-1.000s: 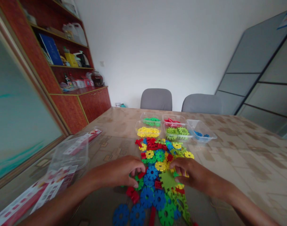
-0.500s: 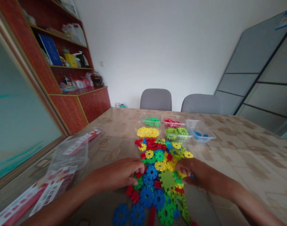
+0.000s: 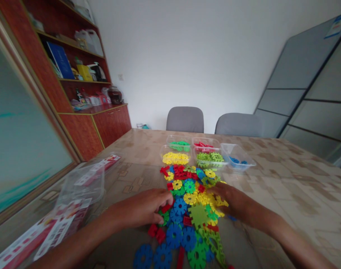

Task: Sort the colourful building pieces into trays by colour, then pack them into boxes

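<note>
A mixed pile of plastic building pieces lies between my hands. At its left edge rests my left hand (image 3: 155, 204), fingers bent and thumb apart, beside a red block (image 3: 167, 206) and a green notched disc (image 3: 165, 216). My right hand (image 3: 229, 198) is on the pile's right side, its fingers and thumb around yellow notched discs (image 3: 219, 203); how many it grips is unclear. Blue notched discs (image 3: 174, 234) and a light-green square plate (image 3: 198, 215) lie in the middle. Nearer me are a large green disc (image 3: 197, 256) and a red bar (image 3: 180, 257).
Behind the pile stand clear boxes with yellow discs (image 3: 175, 158), green pieces (image 3: 180, 145), red pieces (image 3: 204, 145), light-green squares (image 3: 209, 157) and blue discs (image 3: 238, 161). Clear plastic packaging (image 3: 83, 185) lies at the left. Two grey chairs (image 3: 185, 119) stand beyond the table.
My right hand has shifted slightly up and outward, and more yellow discs show at its fingers. A blue piece near it now appears lower and further right. My left hand stays put.
</note>
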Demonstrator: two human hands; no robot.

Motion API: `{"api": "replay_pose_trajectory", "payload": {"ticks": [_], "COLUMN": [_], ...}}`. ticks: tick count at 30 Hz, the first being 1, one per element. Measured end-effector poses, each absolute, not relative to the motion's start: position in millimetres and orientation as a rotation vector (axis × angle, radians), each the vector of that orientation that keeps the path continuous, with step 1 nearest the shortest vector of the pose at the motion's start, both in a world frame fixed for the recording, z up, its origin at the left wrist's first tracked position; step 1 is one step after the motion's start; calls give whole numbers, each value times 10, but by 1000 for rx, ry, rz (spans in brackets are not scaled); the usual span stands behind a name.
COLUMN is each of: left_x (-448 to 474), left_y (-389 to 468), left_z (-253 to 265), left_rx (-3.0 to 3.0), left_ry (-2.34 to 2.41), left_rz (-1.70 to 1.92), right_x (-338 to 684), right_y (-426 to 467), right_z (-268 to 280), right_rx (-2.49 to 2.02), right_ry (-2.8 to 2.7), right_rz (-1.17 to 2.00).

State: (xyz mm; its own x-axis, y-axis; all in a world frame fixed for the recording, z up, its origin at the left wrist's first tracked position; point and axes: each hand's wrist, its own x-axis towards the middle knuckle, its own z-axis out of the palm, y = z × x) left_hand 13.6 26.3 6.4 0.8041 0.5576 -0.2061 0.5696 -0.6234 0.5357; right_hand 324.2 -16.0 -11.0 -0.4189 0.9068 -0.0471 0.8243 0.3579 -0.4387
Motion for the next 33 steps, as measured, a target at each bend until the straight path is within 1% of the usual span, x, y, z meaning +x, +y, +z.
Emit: {"api": "replay_pose_trajectory", "payload": {"ticks": [5, 15, 26, 33], "left_x": [148, 172, 170, 151], "left_y": [253, 246, 252, 257], "left_z": [81, 103, 73, 29], "left_rx": [2387, 2410, 2392, 2419], "left_ry": [835, 817, 828, 819], "left_rz": [-20, -30, 0, 53], "right_x": [3219, 3150, 3107, 3265], "right_y": [-185, -118, -77, -9], "right_z": [-56, -275, -183, -153], "right_rx": [-1466, -1436, -1379, -1391], "right_ry": [-2411, -2450, -2411, -2345], "right_rz": [679, 521, 478, 582]}}
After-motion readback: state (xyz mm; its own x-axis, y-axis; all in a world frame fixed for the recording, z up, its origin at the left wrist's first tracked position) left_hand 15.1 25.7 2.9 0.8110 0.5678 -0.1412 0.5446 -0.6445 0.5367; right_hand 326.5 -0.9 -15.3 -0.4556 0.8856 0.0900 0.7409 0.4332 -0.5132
